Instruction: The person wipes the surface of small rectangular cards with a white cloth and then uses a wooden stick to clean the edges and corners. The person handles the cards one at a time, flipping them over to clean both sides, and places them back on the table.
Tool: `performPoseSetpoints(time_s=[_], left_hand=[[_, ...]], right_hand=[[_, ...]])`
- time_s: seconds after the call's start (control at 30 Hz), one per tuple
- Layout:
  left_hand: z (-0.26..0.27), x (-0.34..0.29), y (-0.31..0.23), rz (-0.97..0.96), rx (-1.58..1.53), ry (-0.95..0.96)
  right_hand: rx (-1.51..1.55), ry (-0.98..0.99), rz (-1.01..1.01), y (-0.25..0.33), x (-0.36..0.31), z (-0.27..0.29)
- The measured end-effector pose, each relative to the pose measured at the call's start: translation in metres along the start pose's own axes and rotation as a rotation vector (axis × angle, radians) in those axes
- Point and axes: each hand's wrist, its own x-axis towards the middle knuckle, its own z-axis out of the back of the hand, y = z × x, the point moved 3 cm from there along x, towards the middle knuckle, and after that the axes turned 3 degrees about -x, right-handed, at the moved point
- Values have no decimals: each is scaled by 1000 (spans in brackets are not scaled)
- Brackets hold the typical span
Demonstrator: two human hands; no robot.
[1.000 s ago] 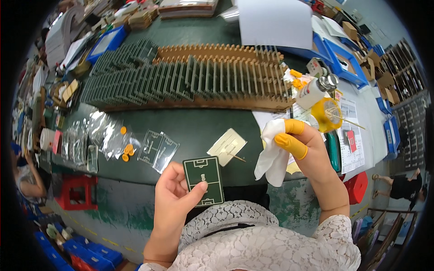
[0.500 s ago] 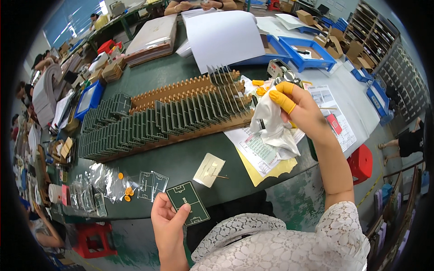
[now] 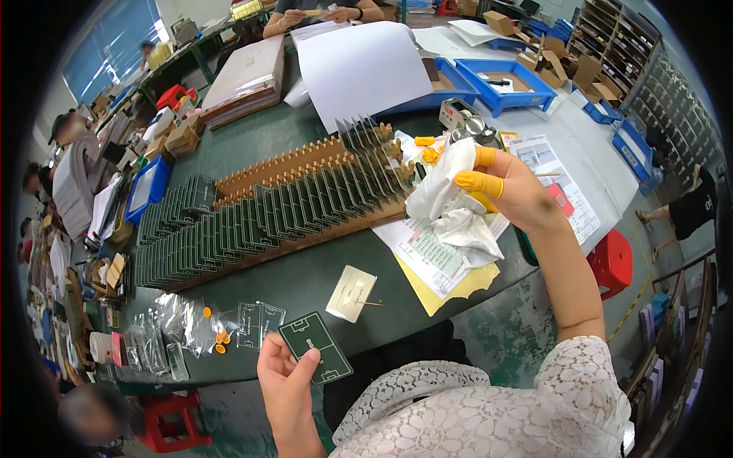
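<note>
My left hand point(image 3: 286, 385) is closed on a green card point(image 3: 315, 349) with white pitch-like lines, its thumb lying across the face. My right hand point(image 3: 527, 195), with yellow finger cots on thumb and finger, pinches a white cloth point(image 3: 444, 182) above the papers at the right. Part of that cloth lies bunched beneath on the papers. Several similar green cards point(image 3: 301, 210) stand tilted in rows in a notched wooden rack point(image 3: 279, 169) beyond my hands. Between my hands on the table lie a pale card point(image 3: 352, 293) and a thin stick point(image 3: 370, 303).
Clear plastic bags point(image 3: 177, 320), orange finger cots point(image 3: 222, 337) and two dark cards point(image 3: 259, 324) lie near the left front edge. Printed sheets point(image 3: 435, 263) and metal-lidded containers point(image 3: 473, 130) are at right. Blue trays point(image 3: 508, 98) stand behind; another person's hands point(image 3: 313, 15) show across the table.
My right hand has drawn a fold of the white cloth up and to the left. My left hand still holds the green card, nearly in place. The whole view has shifted slightly.
</note>
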Motion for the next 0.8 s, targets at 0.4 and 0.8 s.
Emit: performPoseSetpoints(time_s=[0.4,0.8], left_hand=[[8,1,3,6,-68,-51],[8,5,1,8,-122,-52]], right_hand=[[-131,-256,120,-2,14,27],[-1655,-351,465,-25,54,39]])
